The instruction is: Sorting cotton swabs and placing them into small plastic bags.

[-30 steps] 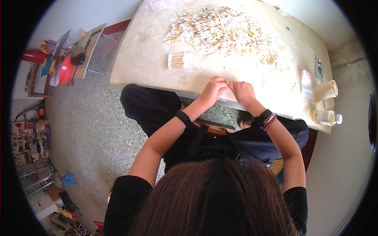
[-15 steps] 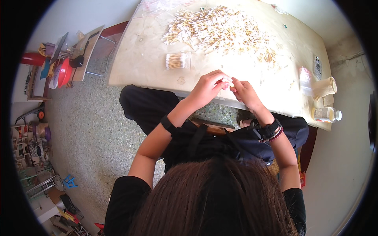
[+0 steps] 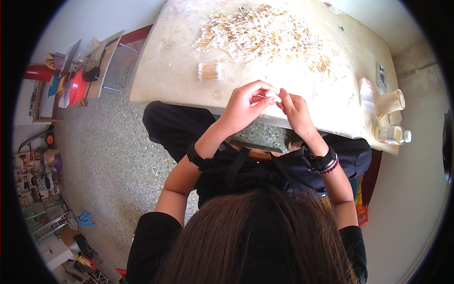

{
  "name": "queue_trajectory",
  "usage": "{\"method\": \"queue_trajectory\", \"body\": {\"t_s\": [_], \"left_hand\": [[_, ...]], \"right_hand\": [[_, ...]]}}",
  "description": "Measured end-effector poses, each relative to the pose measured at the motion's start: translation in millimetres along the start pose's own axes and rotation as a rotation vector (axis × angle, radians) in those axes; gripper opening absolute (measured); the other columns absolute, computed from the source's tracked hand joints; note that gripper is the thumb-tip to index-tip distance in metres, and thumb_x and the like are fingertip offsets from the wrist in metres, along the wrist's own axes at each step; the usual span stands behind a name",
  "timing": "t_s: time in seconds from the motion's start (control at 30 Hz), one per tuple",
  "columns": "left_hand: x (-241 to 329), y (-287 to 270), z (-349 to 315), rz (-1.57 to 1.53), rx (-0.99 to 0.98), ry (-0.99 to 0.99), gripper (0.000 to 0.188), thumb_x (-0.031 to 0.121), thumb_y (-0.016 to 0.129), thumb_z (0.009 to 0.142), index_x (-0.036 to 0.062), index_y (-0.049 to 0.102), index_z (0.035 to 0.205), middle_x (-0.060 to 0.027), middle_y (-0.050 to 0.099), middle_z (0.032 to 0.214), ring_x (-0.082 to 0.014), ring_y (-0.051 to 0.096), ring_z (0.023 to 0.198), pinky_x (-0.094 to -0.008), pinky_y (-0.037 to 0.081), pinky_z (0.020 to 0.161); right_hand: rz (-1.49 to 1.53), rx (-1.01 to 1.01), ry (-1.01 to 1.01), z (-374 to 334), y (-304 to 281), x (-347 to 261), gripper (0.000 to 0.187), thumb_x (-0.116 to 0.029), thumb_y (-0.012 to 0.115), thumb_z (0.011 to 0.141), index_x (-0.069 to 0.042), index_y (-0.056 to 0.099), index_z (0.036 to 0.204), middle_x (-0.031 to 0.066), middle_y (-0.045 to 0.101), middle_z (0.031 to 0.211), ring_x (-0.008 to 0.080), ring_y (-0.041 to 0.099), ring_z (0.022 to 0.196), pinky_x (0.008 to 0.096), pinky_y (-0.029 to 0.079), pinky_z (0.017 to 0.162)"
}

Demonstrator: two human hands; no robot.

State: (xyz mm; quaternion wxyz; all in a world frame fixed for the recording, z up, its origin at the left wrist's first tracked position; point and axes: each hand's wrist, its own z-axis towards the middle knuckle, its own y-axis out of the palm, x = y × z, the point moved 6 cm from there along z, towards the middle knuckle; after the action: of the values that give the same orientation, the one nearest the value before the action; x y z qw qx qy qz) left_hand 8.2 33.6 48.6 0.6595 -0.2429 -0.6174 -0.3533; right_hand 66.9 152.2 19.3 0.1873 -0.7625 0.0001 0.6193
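My left hand (image 3: 248, 105) and my right hand (image 3: 295, 111) meet above the table's near edge, fingers bent and pinched. Between their fingertips shows a small pale bit of cotton swabs (image 3: 278, 101), mostly hidden by the fingers, so how many there are I cannot tell. Beyond my hands spreads a big loose heap of cotton swabs (image 3: 265, 35), white-tipped with tan sticks. Left of my hands a neat row of swabs (image 3: 208, 72) lies side by side, partly in a small clear bag (image 3: 225, 73).
The pale table (image 3: 175, 85) spans the front. At its right stand a clear bottle (image 3: 392, 136), a tan roll (image 3: 391, 102) and a clear plastic pack (image 3: 366, 93). Thin plastic bags (image 3: 189, 7) lie at the far left edge. A side table (image 3: 108, 61) holds basins on the left.
My fingertips have drawn slightly apart and my left hand has turned a little, its fingers opening somewhat. The swab heap and the row look unmoved.
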Motion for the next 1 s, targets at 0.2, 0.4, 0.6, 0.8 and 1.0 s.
{"method": "queue_trajectory", "body": {"t_s": [0.2, 0.4, 0.6, 0.8, 1.0], "left_hand": [[6, -4, -1, 0.090, -0.034, 0.015, 0.012, -0.008, 0.052, 0.082, -0.0070, 0.054, 0.094, -0.0104, 0.059, 0.095, -0.0130, 0.058, 0.089, -0.0247, 0.049, 0.080], [20, -7, 0, 0.342, -0.104, 0.050, 0.011, -0.010, 0.054, 0.079, -0.0055, 0.058, 0.089, -0.0083, 0.060, 0.091, -0.0127, 0.059, 0.087, -0.0243, 0.050, 0.078], [29, -1, 1, 0.331, -0.103, 0.086, 0.013, -0.007, 0.056, 0.079, -0.0051, 0.059, 0.091, -0.0090, 0.061, 0.092, -0.0137, 0.060, 0.084, -0.0248, 0.051, 0.076], [28, 1, 0, 0.374, -0.092, 0.112, 0.014, -0.003, 0.056, 0.081, -0.0048, 0.059, 0.095, -0.0094, 0.061, 0.094, -0.0139, 0.060, 0.086, -0.0253, 0.050, 0.075], [25, 4, 1, 0.394, 0.037, 0.205, 0.011, -0.003, 0.052, 0.082, -0.0022, 0.059, 0.092, -0.0096, 0.060, 0.093, -0.0133, 0.059, 0.085, -0.0253, 0.049, 0.069]], "right_hand": [[0.023, 0.026, -0.078, -1, 4, 1, 0.049, -0.034, 0.039, 0.094, 0.003, 0.051, 0.064, 0.0024, 0.043, 0.052, 0.0102, 0.036, 0.050, 0.0275, 0.035, 0.050], [0.205, -0.178, 0.133, -5, 14, 1, 0.046, -0.035, 0.038, 0.094, -0.003, 0.049, 0.062, -0.0026, 0.038, 0.051, 0.0068, 0.032, 0.047, 0.0235, 0.029, 0.045], [0.420, -0.306, 0.213, -8, 22, 7, 0.044, -0.039, 0.034, 0.094, -0.010, 0.044, 0.062, -0.0051, 0.033, 0.049, 0.0055, 0.030, 0.044, 0.0209, 0.025, 0.042], [0.397, -0.202, 0.207, -8, 22, 11, 0.045, -0.038, 0.036, 0.094, -0.007, 0.046, 0.062, -0.0045, 0.035, 0.050, 0.0054, 0.031, 0.045, 0.0213, 0.026, 0.043], [0.277, 0.007, 0.093, -6, 15, 7, 0.049, -0.035, 0.037, 0.094, -0.003, 0.048, 0.059, -0.0033, 0.038, 0.051, 0.0053, 0.030, 0.048, 0.0222, 0.028, 0.045]]}}
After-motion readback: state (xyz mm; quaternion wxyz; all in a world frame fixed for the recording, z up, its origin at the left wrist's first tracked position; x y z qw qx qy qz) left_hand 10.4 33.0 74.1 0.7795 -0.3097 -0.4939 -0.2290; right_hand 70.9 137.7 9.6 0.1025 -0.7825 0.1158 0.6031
